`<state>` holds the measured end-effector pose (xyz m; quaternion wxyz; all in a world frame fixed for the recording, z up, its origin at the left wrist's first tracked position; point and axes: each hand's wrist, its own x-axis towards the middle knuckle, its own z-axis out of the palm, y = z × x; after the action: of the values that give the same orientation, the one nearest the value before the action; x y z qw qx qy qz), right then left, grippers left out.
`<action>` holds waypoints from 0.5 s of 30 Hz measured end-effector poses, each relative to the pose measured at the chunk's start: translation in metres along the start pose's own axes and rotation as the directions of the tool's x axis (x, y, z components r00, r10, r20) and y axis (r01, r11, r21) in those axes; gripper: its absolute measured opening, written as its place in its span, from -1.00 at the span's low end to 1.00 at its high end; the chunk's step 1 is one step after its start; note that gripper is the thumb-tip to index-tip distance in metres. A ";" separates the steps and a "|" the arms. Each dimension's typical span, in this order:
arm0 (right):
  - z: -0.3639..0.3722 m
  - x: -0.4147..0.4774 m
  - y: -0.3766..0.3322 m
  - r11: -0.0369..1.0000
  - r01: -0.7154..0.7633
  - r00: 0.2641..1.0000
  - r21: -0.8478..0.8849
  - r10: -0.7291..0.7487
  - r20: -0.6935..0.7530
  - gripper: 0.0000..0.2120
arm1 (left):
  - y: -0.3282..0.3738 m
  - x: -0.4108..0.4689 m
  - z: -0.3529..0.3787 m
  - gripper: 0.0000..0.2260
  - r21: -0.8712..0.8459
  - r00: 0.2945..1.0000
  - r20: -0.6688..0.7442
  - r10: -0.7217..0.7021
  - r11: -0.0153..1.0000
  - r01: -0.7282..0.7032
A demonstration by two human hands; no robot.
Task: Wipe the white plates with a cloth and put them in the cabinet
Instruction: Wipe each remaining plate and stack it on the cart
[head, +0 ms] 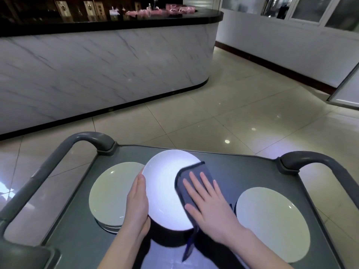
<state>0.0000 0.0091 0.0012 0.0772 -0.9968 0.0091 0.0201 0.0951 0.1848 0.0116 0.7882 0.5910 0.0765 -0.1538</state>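
A white plate [165, 183] is held up above the grey cart [242, 171]. My left hand [138, 202] grips its left rim, the thumb on the upper face. My right hand [209, 202] lies flat with straight fingers on a dark grey cloth [186, 175], pressing it onto the plate's right side. A stack of white plates [110, 193] sits on the cart at the left. Another white plate [272, 224] lies on the cart at the right.
The cart has curved grey handles at the left [85, 138] and right [310, 158]. A marble-fronted counter [97, 70] with a black top stands ahead on the left. Tiled floor [233, 105] stretches to a white wall at the right.
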 end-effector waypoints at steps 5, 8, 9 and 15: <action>0.012 -0.005 -0.037 0.969 0.212 0.977 0.128 -0.212 -0.012 -0.48 | -0.007 -0.007 0.006 -0.66 0.076 0.999 0.025 -0.037 0.997 0.035; 0.007 0.017 -0.042 0.968 0.240 0.968 0.068 -0.234 -0.091 -0.48 | -0.013 -0.011 0.011 -0.62 0.071 0.996 0.034 -0.083 0.994 0.081; 0.004 0.024 -0.040 0.971 0.233 0.967 0.044 -0.227 -0.113 -0.48 | -0.012 -0.011 0.011 -0.61 0.068 0.996 0.037 -0.083 0.994 0.080; -0.009 0.052 -0.011 0.991 -0.024 0.983 0.128 0.046 -0.178 -0.43 | -0.007 -0.016 0.015 -0.61 0.066 0.999 0.035 -0.037 0.997 0.035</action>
<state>0.0521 0.0177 0.0098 0.1382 -0.9873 0.0349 -0.0695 0.0770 0.1706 0.0141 0.7667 0.6122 0.0676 -0.1811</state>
